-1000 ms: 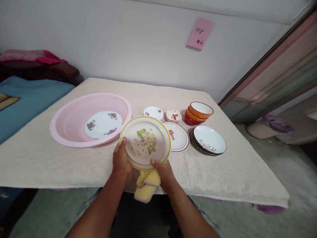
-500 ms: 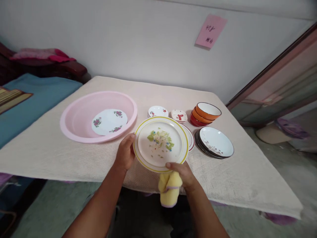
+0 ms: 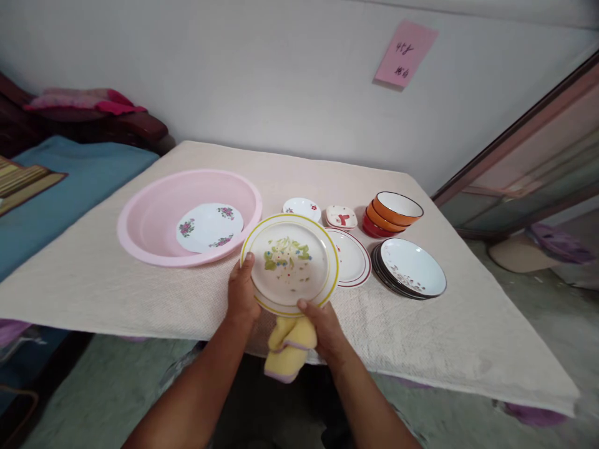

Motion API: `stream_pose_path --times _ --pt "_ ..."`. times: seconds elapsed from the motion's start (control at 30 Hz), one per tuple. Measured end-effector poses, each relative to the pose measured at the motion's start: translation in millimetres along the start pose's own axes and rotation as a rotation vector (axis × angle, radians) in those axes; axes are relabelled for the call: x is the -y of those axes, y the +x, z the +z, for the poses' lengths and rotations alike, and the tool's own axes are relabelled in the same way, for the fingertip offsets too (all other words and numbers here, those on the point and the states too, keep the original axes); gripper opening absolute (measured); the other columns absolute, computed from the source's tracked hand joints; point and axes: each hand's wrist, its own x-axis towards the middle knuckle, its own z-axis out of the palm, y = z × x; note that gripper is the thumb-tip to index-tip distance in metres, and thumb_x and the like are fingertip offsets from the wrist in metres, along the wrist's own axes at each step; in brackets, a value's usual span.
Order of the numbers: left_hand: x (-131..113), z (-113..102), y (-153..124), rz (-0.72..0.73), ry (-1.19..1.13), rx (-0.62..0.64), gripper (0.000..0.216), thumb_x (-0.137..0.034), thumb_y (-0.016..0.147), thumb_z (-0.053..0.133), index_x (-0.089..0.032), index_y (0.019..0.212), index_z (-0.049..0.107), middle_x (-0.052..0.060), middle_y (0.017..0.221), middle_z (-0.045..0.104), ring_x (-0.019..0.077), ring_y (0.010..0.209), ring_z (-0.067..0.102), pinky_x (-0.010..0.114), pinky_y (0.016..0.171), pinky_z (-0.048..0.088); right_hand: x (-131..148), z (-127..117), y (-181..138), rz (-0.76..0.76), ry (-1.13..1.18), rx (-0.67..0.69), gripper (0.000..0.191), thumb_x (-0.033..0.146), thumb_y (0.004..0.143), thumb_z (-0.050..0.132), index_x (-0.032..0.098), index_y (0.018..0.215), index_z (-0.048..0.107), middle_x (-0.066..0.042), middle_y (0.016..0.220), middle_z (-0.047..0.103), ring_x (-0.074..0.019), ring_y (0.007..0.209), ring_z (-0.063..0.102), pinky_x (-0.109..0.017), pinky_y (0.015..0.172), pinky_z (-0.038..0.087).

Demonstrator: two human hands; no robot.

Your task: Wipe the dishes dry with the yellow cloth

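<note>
A white plate [image 3: 290,265] with a yellow rim and a floral picture is tilted toward me above the table's front edge. My left hand [image 3: 243,290] grips its left edge, thumb on the face. At the lower right edge, my right hand [image 3: 321,324] holds it with the thumb on the rim. A yellow cloth [image 3: 291,346] hangs below the plate from my right hand; the fingers behind are hidden. Partly covered by this plate, a white plate with red rings [image 3: 353,262] lies on the table. To the left, a pink basin [image 3: 140,234] contains a flower-patterned plate [image 3: 208,227].
Small flowered dishes [image 3: 302,207] and squarish dishes [image 3: 341,217] sit behind the held plate. Stacked orange and red bowls [image 3: 397,209] stand at the right, with a stack of dark-edged plates [image 3: 414,268] before them. A cream cloth covers the table [image 3: 449,349].
Both hands have moved the yellow-rimmed plate left and slightly nearer, uncovering more of the red-ringed plate. The yellow cloth has swung left along with it.
</note>
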Motion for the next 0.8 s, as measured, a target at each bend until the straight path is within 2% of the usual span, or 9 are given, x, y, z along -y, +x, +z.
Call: stream_pose_path --times 0.07,0.13,0.3,0.37,0.43,0.57,0.7,0.8 --pt "8.9 4.9 -5.8 0.010 -0.016 -0.046 0.042 -0.042 0.074 0.066 -0.017 0.108 0.063 0.007 0.101 0.070 0.0199 0.086 0.067 0.033 0.079 0.051 -8.7 9.4 -1.1 -0.046 -0.014 -0.032 0.064 0.028 0.061 0.075 0.020 0.122 0.055 -0.008 0.110 0.068 -0.0282 0.108 0.060 -0.045 0.096 0.046" --pt "13.5 9.0 -9.9 -0.005 -0.019 -0.027 0.038 -0.040 0.075 0.065 -0.019 0.107 0.062 0.005 0.098 0.071 0.0189 0.086 0.067 0.032 0.079 0.051 -11.4 13.1 -1.6 -0.075 -0.007 -0.090 0.066 0.025 0.062 0.074 0.021 0.124 0.053 -0.007 0.112 0.067 -0.0273 0.110 0.059 -0.045 0.099 0.044" --pt "0.0 5.5 -3.4 -0.095 0.093 0.195 0.030 -0.032 0.071 0.070 -0.017 0.096 0.064 0.005 0.088 0.071 0.0186 0.081 0.066 0.029 0.073 0.050 5.5 -7.0 1.5 -0.072 -0.031 -0.130 0.065 0.022 0.060 0.073 0.019 0.122 0.056 -0.007 0.109 0.069 -0.0280 0.110 0.059 -0.044 0.099 0.044" --pt "-9.6 -1.0 3.2 -0.106 0.156 0.239 0.029 -0.031 0.068 0.072 -0.015 0.091 0.065 0.005 0.084 0.071 0.0178 0.076 0.066 0.028 0.069 0.050 15.3 -19.6 2.2 -0.042 -0.103 -0.105 0.063 0.023 0.058 0.074 0.016 0.119 0.059 -0.008 0.103 0.071 -0.0296 0.107 0.061 -0.044 0.097 0.045" --pt "-16.8 -7.5 8.4 -0.094 0.197 0.234 0.029 -0.033 0.068 0.072 -0.014 0.089 0.064 0.004 0.080 0.070 0.0165 0.071 0.065 0.027 0.066 0.049 23.2 -29.4 1.6 0.005 -0.185 -0.059 0.062 0.023 0.057 0.075 0.015 0.117 0.061 -0.009 0.102 0.071 -0.0308 0.106 0.061 -0.044 0.094 0.047" --pt "-19.6 -13.4 10.4 -0.119 0.266 0.230 0.039 -0.034 0.068 0.073 -0.013 0.098 0.064 0.005 0.079 0.070 0.0175 0.066 0.065 0.029 0.064 0.050 28.7 -35.2 -0.8 0.064 -0.265 0.023 0.066 0.018 0.054 0.075 0.018 0.119 0.060 -0.008 0.114 0.067 -0.0308 0.109 0.059 -0.041 0.090 0.049" --pt "-12.1 -10.3 7.2 -0.063 0.232 0.128 0.041 -0.034 0.068 0.073 -0.012 0.101 0.064 0.007 0.084 0.071 0.0189 0.068 0.066 0.032 0.066 0.052 20.7 -25.5 -0.5 0.054 -0.119 0.004 0.072 0.018 0.057 0.073 0.019 0.126 0.053 -0.009 0.116 0.066 -0.0307 0.107 0.061 -0.042 0.088 0.050" --pt "-3.7 -8.2 5.2 -0.013 0.179 0.049 0.040 -0.033 0.068 0.074 -0.013 0.101 0.064 0.007 0.087 0.071 0.0190 0.071 0.066 0.033 0.068 0.052 10.9 -10.6 0.1 0.015 -0.015 -0.019 0.068 0.024 0.062 0.072 0.019 0.127 0.051 -0.009 0.115 0.066 -0.0295 0.108 0.061 -0.043 0.090 0.050"
